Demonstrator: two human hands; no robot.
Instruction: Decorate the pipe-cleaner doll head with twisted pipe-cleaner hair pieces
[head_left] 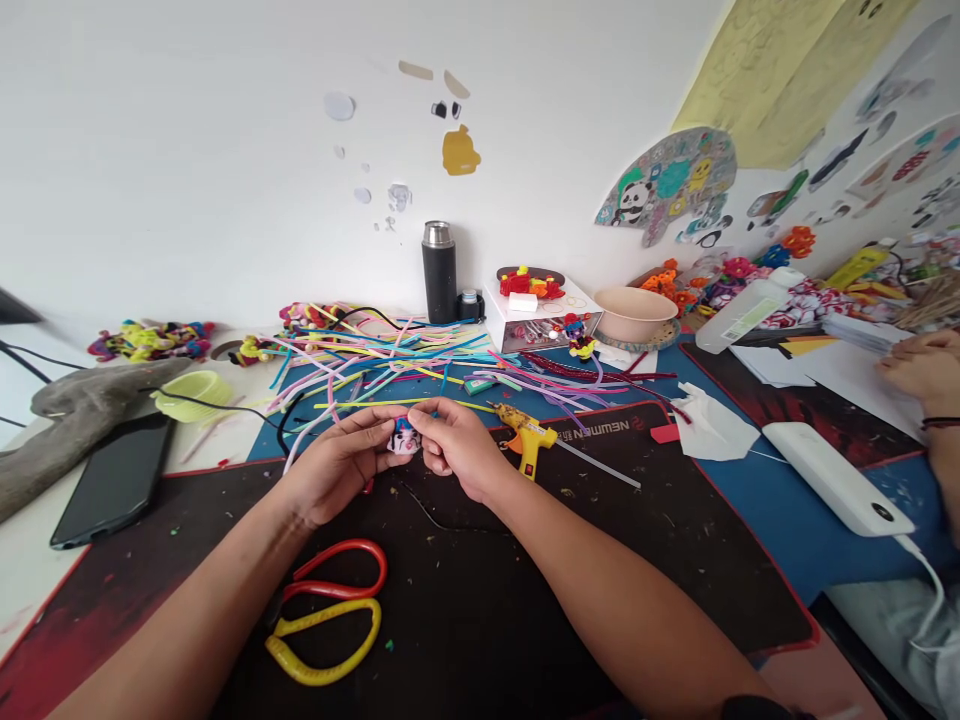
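White, with touches of blue and pink, the little figure (pixel 406 440) sits between your two hands, above the far part of the black mat (pixel 450 620). Your left hand (pixel 337 462) has its fingers closed around the left side of it, thumb in front, while your right hand (pixel 456 447) pinches its upper right edge between thumb and forefinger, the other fingers curled in. Neither hand is open; both have hold of that one piece. A thin black cord (pixel 439 522) lies on the mat just below your hands. Nearer you, beside your left forearm, are scissors with one red handle (pixel 385 570) and one yellow handle (pixel 330 672); their blades are hidden by your arm. Just right of your right hand lies a yellow glue gun (pixel 531 443), a translucent stick (pixel 600 466) reaching out from behind it. Beyond your hands, fuzzy stems (pixel 390 355) in many colours spread in a loose pile, with a black flask (pixel 439 275) upright behind them and a white box (pixel 517 325) to its right. Over to your left is a dark phone (pixel 112 485) near a pale green basket (pixel 193 398); well to the right, a white power bank (pixel 836 480) rests by another person's arm (pixel 946 450).
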